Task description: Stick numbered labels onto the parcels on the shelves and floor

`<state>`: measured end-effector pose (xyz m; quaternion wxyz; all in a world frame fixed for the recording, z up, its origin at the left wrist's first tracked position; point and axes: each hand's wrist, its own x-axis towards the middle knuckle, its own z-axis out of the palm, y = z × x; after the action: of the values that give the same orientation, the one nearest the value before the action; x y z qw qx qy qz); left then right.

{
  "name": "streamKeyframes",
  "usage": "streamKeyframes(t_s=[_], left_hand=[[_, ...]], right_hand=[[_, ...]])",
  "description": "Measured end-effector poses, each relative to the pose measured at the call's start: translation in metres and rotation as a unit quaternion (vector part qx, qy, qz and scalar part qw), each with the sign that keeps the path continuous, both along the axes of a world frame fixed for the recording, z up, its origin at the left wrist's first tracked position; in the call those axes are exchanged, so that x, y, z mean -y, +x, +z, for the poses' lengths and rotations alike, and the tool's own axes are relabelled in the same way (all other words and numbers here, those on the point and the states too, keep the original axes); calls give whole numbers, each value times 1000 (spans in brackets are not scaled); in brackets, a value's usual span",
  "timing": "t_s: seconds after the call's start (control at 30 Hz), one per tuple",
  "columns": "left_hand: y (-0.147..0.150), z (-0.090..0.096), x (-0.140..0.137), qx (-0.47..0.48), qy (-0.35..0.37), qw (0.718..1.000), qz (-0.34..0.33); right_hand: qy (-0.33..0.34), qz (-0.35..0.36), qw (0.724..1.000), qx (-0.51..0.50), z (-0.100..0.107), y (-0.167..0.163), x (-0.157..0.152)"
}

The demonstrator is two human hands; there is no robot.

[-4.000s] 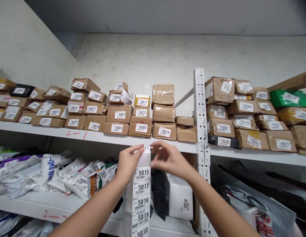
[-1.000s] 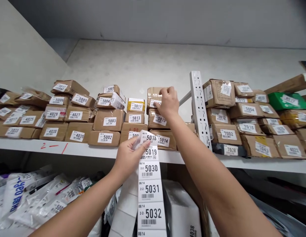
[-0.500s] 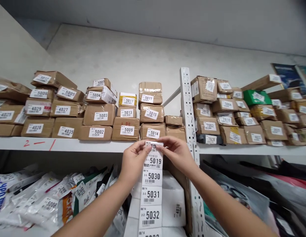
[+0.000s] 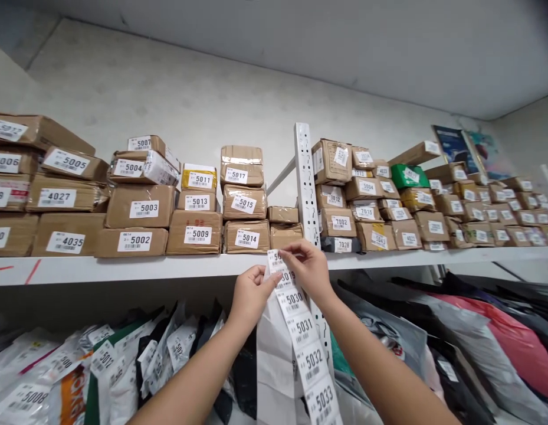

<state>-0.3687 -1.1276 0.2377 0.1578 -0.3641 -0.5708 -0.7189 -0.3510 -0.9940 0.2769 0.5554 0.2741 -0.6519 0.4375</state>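
Note:
A long strip of white number labels [image 4: 304, 328] hangs from my hands, its printed numbers running 5019, 5030, 5031 and on downward. My left hand [image 4: 255, 295] is closed, thumb pressed on the strip beside the 5019 label. Fingers of my right hand [image 4: 309, 268] pinch the strip's top label, hiding part of its number. Both hands are just below the upper shelf's front edge. Behind the strip hangs a pale, paper-like sheet [image 4: 274, 360]; whether it is the strip's backing I cannot tell. Nearest above the hands is a cardboard box labelled 5014 [image 4: 238, 243].
Labelled cardboard boxes [image 4: 141, 206] are stacked along the white upper shelf [image 4: 123, 267]. A perforated metal upright [image 4: 304, 177] stands right of centre. Plastic mailing bags [image 4: 56, 366] fill the lower level at left, with grey, black and red bags [image 4: 499, 333] at right.
My view has swung right, so the shelves appear further left. The label strip now slants down to the right instead of hanging straight. Both hands keep hold of it.

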Motion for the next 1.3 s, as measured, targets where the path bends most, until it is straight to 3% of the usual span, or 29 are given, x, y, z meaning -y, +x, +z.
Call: streamKeyframes(t_s=[0.07,0.17,0.27,0.33,0.43,0.53,0.6,0.73,0.87,0.97,1.1,1.2,1.3], left_hand=[[0,0,2,-37,-52,997,34],[1,-2,9,-82,-80,989,90],[4,-5,19,-111,-76,987,83],[6,-5,24,-121,-70,988,65],[8,-2,28,-112,-52,992,26],[9,2,26,-63,-17,998,-24],[9,4,20,-14,16,998,-54],[9,9,4,30,79,995,-47],[10,20,-5,-53,46,997,29],[9,33,-7,-89,-15,989,114],[7,51,-8,-156,-54,956,242],[7,61,-5,-179,-83,951,237],[11,77,5,-208,-160,934,243]], right_hand=[[-9,-46,999,-27,12,-10,-7],[37,-175,983,-53,24,-19,-13],[60,-311,946,-66,27,-18,-15],[86,-343,932,-80,24,-12,-15],[126,-252,957,-71,17,-2,-15],[98,-52,994,14,6,9,-12],[94,49,991,85,-2,14,-7],[31,107,987,115,-9,15,-2],[-26,181,970,162,-3,11,-6],[-39,166,976,134,2,10,-5],[-27,75,996,39,7,14,3],[-17,37,999,-12,20,15,-1],[-64,22,996,-66,42,11,-22]])
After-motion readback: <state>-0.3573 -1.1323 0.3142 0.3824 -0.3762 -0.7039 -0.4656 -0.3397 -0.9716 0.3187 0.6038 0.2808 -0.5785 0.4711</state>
